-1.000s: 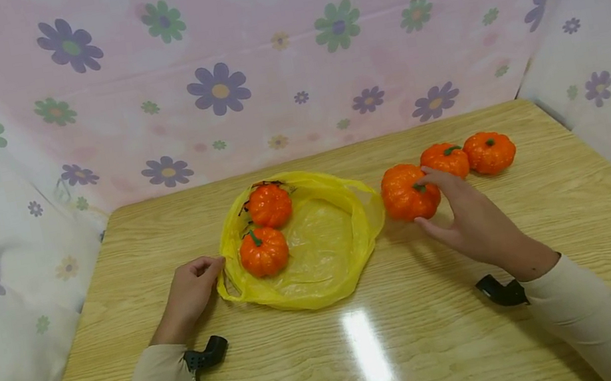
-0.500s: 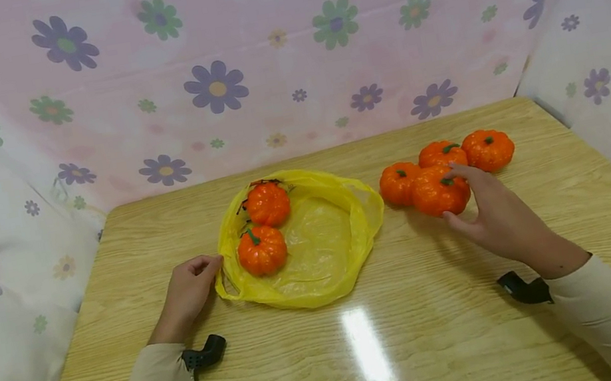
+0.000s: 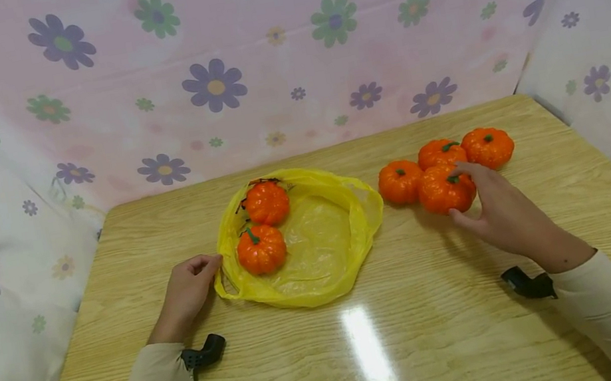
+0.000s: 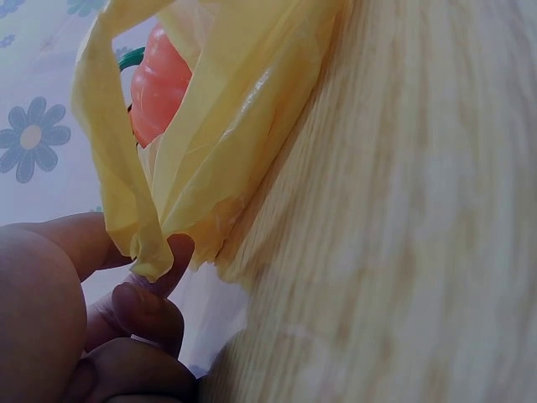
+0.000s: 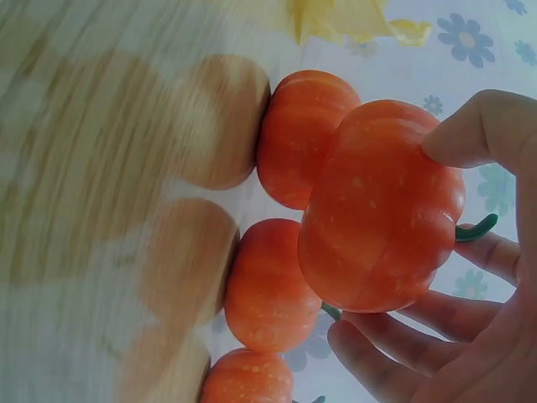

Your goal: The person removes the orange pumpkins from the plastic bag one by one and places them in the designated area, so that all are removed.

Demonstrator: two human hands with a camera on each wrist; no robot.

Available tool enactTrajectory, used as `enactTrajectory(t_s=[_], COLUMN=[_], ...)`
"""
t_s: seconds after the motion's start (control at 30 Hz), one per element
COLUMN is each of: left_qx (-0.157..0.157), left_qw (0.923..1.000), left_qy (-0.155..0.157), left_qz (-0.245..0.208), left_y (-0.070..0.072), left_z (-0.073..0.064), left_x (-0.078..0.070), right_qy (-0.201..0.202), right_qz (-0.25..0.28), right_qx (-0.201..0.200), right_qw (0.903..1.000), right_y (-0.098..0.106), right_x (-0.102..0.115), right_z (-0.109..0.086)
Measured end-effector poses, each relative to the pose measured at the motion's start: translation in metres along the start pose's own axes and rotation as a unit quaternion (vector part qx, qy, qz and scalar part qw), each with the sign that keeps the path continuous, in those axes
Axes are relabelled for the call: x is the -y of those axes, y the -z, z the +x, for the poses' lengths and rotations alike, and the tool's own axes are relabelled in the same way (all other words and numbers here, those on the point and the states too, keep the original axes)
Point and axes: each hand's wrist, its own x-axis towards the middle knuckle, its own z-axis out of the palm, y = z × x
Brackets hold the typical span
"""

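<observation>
My left hand [image 3: 191, 290] pinches the handle of a yellow plastic bag [image 3: 357, 266], whose mouth is spread wide on the table. Two toy pumpkins lie inside the bag at its left side, an upper pumpkin [image 3: 267, 203] and a lower pumpkin [image 3: 261, 250]. To the bag's right, my right hand [image 3: 505, 207] grips an orange pumpkin [image 5: 377, 206] between thumb and fingers, holding it just off the tabletop. Behind it sit three more pumpkins: a left one [image 3: 400, 183], a middle one [image 3: 441, 153] and a right one [image 3: 489, 147].
The wood-grain table [image 3: 311, 371] ends at a flowered cloth backdrop [image 3: 274, 74], with cloth walls at both sides. A black camera mount [image 3: 205, 352] sticks out at the left wrist, and another black mount [image 3: 527, 285] at the right wrist.
My right hand has carried its pumpkin rightward, away from the bag, uncovering the left pumpkin of the back group. My left hand keeps its pinch on the bag handle.
</observation>
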Motion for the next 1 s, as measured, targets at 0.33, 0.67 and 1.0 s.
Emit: enactTrajectory(t_s=[0.33, 0.67, 1.0], left_qx=[0.000, 0.000, 0.002], left_qw=[1.0000, 1.0000, 1.0000], left_qy=[0.001, 0.003, 0.000], left_qz=[-0.004, -0.009, -0.008], left_y=[0.0000, 0.0002, 0.0005], left_z=[-0.0008, -0.0006, -0.0015], left_x=[-0.0012, -0.0013, -0.0015], right_qy=[-0.010, 0.009, 0.014], right_qz=[-0.001, -0.017, -0.006], right_qx=[0.033, 0.041, 0.046], right_qw=[0.9994, 0.9990, 0.9988], right_y=[-0.0036, -0.0068, -0.0087], right_x=[-0.0053, -0.0084, -0.0097], right_z=[0.0014, 0.0016, 0.0013])
